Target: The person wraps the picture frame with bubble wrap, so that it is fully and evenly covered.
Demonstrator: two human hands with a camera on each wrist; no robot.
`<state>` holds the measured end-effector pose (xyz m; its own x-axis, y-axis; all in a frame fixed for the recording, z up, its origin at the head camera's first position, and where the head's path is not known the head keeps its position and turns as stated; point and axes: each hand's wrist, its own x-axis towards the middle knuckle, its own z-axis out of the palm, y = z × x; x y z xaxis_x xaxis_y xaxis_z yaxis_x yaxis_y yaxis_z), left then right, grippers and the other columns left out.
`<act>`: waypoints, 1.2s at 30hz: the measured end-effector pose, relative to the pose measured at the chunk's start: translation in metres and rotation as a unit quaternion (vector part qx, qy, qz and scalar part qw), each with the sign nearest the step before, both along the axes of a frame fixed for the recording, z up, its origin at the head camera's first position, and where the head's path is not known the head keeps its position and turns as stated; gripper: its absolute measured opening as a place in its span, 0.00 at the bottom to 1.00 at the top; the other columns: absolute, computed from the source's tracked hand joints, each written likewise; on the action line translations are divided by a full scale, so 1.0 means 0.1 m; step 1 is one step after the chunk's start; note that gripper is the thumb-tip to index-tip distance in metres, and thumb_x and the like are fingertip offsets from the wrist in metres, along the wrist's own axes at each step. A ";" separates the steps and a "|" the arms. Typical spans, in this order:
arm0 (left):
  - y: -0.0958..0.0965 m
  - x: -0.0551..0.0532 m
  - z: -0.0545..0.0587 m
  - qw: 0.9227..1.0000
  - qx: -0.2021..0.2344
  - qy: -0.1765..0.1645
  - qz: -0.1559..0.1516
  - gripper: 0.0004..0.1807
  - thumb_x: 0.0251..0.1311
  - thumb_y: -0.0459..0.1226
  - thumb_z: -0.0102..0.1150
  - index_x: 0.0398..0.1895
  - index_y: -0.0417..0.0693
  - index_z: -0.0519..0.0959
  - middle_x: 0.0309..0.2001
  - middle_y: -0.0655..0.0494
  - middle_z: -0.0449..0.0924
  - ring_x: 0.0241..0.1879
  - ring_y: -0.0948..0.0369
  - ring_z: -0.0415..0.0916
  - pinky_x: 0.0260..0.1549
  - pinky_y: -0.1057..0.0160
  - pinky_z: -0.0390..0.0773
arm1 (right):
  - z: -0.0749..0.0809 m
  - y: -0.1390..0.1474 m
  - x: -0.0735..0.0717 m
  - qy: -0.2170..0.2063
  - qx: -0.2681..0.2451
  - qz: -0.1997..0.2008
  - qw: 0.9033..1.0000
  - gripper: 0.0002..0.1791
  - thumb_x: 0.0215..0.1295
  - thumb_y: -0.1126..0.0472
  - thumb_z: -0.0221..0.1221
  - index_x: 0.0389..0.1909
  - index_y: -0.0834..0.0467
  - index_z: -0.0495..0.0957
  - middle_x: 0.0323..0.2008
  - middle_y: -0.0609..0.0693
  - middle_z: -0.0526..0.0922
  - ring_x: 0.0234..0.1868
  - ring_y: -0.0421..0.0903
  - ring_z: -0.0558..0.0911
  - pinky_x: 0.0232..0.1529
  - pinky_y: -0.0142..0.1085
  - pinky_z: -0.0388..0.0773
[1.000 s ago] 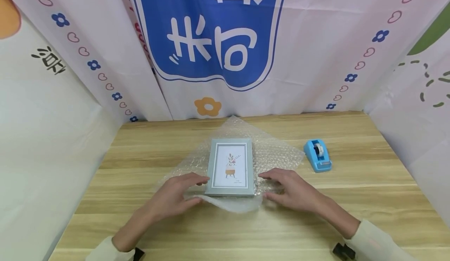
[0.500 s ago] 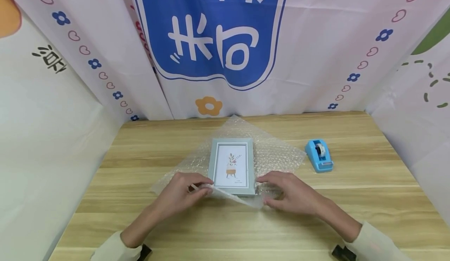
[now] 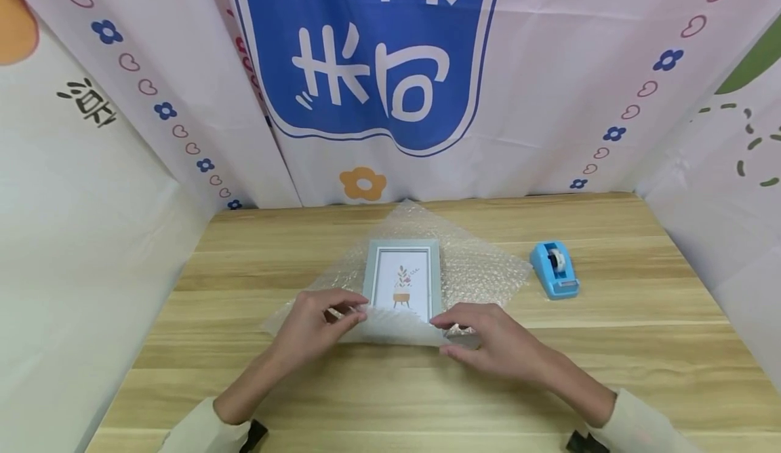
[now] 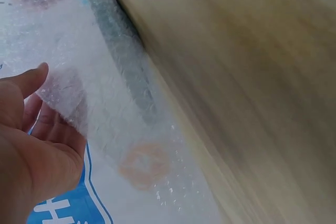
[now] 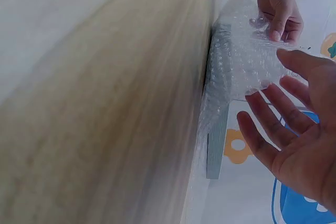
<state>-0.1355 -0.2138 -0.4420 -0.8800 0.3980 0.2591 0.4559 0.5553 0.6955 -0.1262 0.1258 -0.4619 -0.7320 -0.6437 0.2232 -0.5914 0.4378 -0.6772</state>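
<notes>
A picture frame [image 3: 403,277] with a pale grey-green border and a plant print lies on a sheet of bubble wrap [image 3: 482,273]. The near flap of the wrap is folded up over the frame's lower part. At the frame's left, my left hand [image 3: 320,317] pinches the flap's edge between thumb and fingers; the wrap passes between them in the left wrist view. My right hand [image 3: 491,334] is at the frame's lower right corner. Its fingertips touch the folded wrap, and the right wrist view shows its thumb and fingers spread apart.
A blue tape dispenser [image 3: 554,270] stands on the wooden table [image 3: 628,344], right of the wrap. Behind the table hangs a white printed cloth [image 3: 525,121] with a blue panel, and white sheets enclose both sides.
The near flap of bubble wrap has come up and over the frame's lower edge, lifted by the left hand. The right hand has shifted slightly left to the frame's corner.
</notes>
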 end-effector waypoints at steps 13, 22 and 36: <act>0.01 -0.07 0.03 1.000 0.015 -0.016 0.016 0.10 0.63 0.32 0.75 0.48 0.43 0.91 0.37 0.57 0.93 0.35 0.65 0.89 0.31 0.68 0.88 | -0.02 -0.06 -0.14 -0.071 -0.066 -0.062 0.993 0.09 0.72 0.61 0.70 0.50 0.57 0.89 0.40 0.46 0.93 0.41 0.36 0.89 0.37 0.30 0.89; 0.02 -0.22 0.00 1.000 -0.002 -0.013 0.025 0.15 0.63 0.32 0.76 0.52 0.41 0.89 0.37 0.58 0.93 0.36 0.63 0.89 0.37 0.64 0.89 | -0.03 -0.09 -0.26 -0.091 -0.055 -0.107 0.989 0.12 0.71 0.61 0.70 0.53 0.57 0.88 0.37 0.43 0.92 0.39 0.35 0.87 0.38 0.31 0.87; 0.08 -0.43 -0.07 0.995 -0.057 -0.054 0.058 0.19 0.62 0.33 0.77 0.56 0.40 0.87 0.37 0.54 0.93 0.31 0.66 0.86 0.32 0.70 0.85 | -0.09 -0.12 -0.41 -0.120 -0.044 -0.144 0.981 0.18 0.69 0.62 0.72 0.58 0.59 0.85 0.35 0.42 0.91 0.34 0.36 0.85 0.34 0.29 0.82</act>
<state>-0.1788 -0.2056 -0.4486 -0.9419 0.3139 0.1193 0.3104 0.6783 0.6660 -0.1667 0.1134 -0.4708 -0.9192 -0.3881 0.0675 -0.2707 0.4980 -0.8238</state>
